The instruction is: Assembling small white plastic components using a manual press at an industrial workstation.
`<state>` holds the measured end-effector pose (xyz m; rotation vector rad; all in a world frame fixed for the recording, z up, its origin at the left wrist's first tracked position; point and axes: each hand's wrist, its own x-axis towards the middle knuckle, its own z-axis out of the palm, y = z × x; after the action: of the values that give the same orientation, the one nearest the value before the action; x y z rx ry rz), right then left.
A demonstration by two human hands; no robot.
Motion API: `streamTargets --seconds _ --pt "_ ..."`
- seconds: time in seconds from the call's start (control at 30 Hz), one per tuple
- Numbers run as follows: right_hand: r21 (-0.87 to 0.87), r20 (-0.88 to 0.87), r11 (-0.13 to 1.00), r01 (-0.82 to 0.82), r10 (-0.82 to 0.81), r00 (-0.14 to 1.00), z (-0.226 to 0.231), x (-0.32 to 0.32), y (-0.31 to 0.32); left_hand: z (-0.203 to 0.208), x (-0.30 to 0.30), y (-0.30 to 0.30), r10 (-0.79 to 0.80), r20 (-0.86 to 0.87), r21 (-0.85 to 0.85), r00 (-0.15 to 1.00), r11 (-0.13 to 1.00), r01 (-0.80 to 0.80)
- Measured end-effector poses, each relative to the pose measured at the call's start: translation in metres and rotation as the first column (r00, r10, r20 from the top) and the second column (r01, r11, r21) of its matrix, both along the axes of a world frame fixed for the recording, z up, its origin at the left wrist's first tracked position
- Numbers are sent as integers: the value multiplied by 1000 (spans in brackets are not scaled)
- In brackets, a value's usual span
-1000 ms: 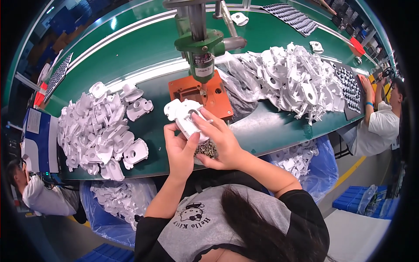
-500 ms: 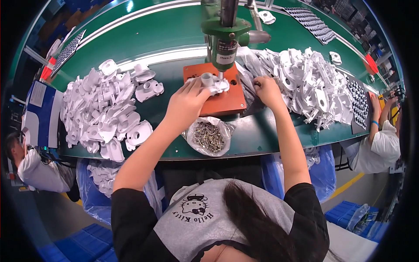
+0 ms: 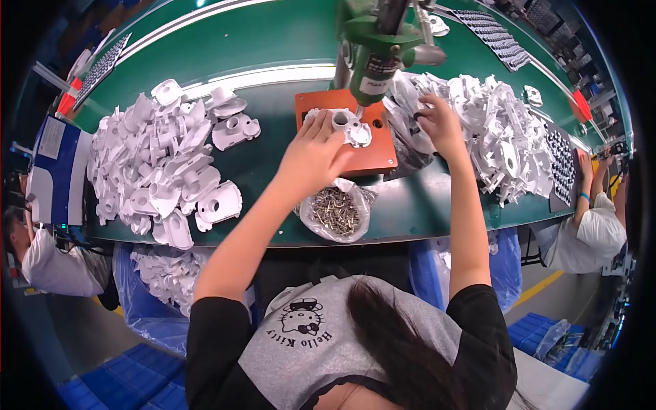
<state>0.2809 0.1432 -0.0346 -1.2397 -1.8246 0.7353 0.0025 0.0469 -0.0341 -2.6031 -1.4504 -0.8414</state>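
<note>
My left hand (image 3: pixel 316 149) rests on a white plastic part (image 3: pixel 359 133) with a round collar, its fingers laid over the part's left side. The part lies on the orange plate (image 3: pixel 379 150) beneath a green press (image 3: pixel 379 61), whose thin metal tip (image 3: pixel 359 111) stands close to the part's upper edge. Right of the plate, my right hand (image 3: pixel 441 126) is raised with curled fingers around something small and dark that I cannot make out. A bag of small metal pins (image 3: pixel 335 212) sits below my left hand, at the table's near edge.
Heaps of white parts lie on the left (image 3: pixel 154 160) and right (image 3: pixel 502 137) of the green table (image 3: pixel 273 102). Clear plastic bagging (image 3: pixel 403 102) lies beside the plate. Blue lined bins (image 3: pixel 154 321) stand below the table edge. Other people (image 3: pixel 591 232) sit at both sides.
My right hand has moved up and slightly right, away from the table. My left hand stays on the white part, its thumb now further out. The whole view has shifted a little.
</note>
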Motion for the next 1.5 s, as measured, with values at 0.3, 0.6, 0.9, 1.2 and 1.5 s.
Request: streamTargets --seconds 0.3,0.6,0.9,1.2,1.5 --pt "-86 -105 960 -268 259 960 19 -78 -16 -7 3 -4 19 147 41 989 999 -26" --pt "-300 169 935 -188 247 954 15 -90 -11 -13 1 -3 20 195 101 981 994 -40" --pt "352 251 935 -28 -66 966 25 -94 -48 -17 1 -3 33 208 69 977 996 -49" --pt "279 429 873 -399 259 865 -5 -114 -149 -18 2 -4 28 244 61 969 997 -45" --pt "382 554 858 -342 83 829 -17 -129 -154 -18 2 -4 62 221 32 973 997 -71"
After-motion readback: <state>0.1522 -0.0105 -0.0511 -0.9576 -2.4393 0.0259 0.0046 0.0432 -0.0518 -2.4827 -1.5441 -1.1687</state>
